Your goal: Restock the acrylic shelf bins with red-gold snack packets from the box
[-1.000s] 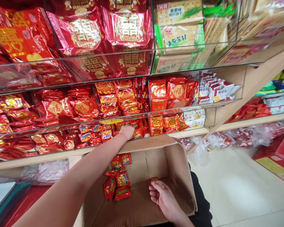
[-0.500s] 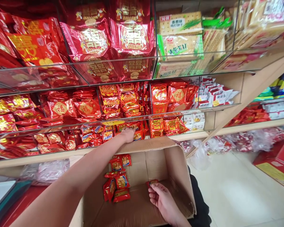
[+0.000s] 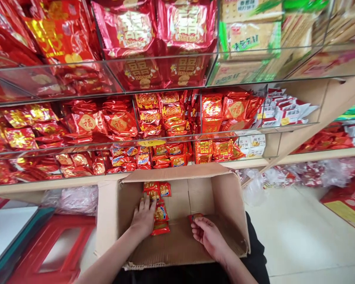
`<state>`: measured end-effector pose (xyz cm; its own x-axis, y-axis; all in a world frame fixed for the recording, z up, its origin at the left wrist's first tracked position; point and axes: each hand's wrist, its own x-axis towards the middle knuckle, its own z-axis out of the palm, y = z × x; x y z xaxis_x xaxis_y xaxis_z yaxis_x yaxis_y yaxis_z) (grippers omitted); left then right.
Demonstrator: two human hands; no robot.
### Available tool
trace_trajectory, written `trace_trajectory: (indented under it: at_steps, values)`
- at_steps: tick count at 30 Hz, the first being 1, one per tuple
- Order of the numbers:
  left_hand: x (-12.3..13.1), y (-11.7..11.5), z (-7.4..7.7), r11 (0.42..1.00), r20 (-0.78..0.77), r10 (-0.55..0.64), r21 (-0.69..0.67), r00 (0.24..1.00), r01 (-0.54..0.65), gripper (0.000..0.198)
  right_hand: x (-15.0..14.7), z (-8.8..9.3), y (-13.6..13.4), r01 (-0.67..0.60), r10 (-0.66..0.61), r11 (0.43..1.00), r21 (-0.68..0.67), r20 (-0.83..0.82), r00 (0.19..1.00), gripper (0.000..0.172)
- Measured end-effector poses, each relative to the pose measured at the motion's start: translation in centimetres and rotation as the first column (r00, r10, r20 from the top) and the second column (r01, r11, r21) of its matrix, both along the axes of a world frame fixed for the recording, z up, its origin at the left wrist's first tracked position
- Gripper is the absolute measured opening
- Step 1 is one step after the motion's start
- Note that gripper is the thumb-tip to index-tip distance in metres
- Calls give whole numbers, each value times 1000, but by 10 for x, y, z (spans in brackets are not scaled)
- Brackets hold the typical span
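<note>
An open cardboard box [image 3: 177, 254] rests at the person's lap, tilted toward the shelves. Several small red snack packets [image 3: 160, 227] lie along its left side. My left hand [image 3: 144, 216] is over these packets, fingers spread, touching them from the left. Inside the box to the right, my right hand [image 3: 208, 235] pinches one small red packet [image 3: 196, 216] between thumb and fingers. Similar packets [image 3: 177, 154] fill a compartment on the bottom shelf just beyond the box.
Clear-fronted shelves [image 3: 165, 139] with red, gold, green and white packages span the view ahead. A red plastic frame [image 3: 68, 236] is at the lower left, beside a white-topped object [image 3: 8, 225]. Plastic-wrapped bundles [image 3: 79, 198] sit under the shelves.
My left hand has come back from the bottom shelf down into the box, onto the packets. My right hand still holds its packet. The view has shifted, showing the shelves higher.
</note>
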<state>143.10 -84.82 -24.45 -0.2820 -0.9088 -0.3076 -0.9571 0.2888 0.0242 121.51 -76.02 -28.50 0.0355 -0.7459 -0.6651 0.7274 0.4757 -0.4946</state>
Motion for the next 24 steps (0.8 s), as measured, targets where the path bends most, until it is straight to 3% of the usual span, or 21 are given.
trace_trajectory:
  at_steps: [2, 5, 11, 13, 15, 18, 20, 22, 24]
  values:
    - [4, -4, -19, 997, 26, 71, -9, 997, -71, 53, -1, -1, 1, -5, 5, 1000, 11, -9, 1000, 24]
    - [6, -9, -27, 998, -8, 65, -20, 998, -66, 42, -3, -4, 3, 6, -6, 1000, 21, -11, 1000, 23]
    - [6, -4, -10, 996, -75, 80, -43, 994, -84, 39, -4, -5, 4, 4, -4, 1000, 2, -15, 1000, 25]
    - [1, 4, 2, 998, -214, 30, -39, 976, -39, 41, -2, 1, 3, -8, 8, 1000, -8, -23, 1000, 26]
    - [-9, 15, 14, 995, -437, -97, -36, 894, 90, 42, 2, 9, 1, -63, 63, 998, -15, -39, 997, 31]
    - [-30, 32, 24, 942, -664, -296, -82, 687, 326, 46, 9, 21, -3, -171, 169, 984, -58, -35, 985, 39]
    - [-43, 43, 24, 933, -732, -305, -101, 610, 345, 45, 13, 25, -5, -114, 108, 984, -136, -48, 993, 35]
    - [-53, 52, 20, 982, -832, -122, -22, 541, 187, 46, 14, 27, -4, 10, -31, 974, -224, -88, 996, 29]
    - [-60, 59, 14, 970, -910, 228, 243, 347, 0, 50, 15, 27, -2, 89, -126, 954, -286, -113, 986, 28]
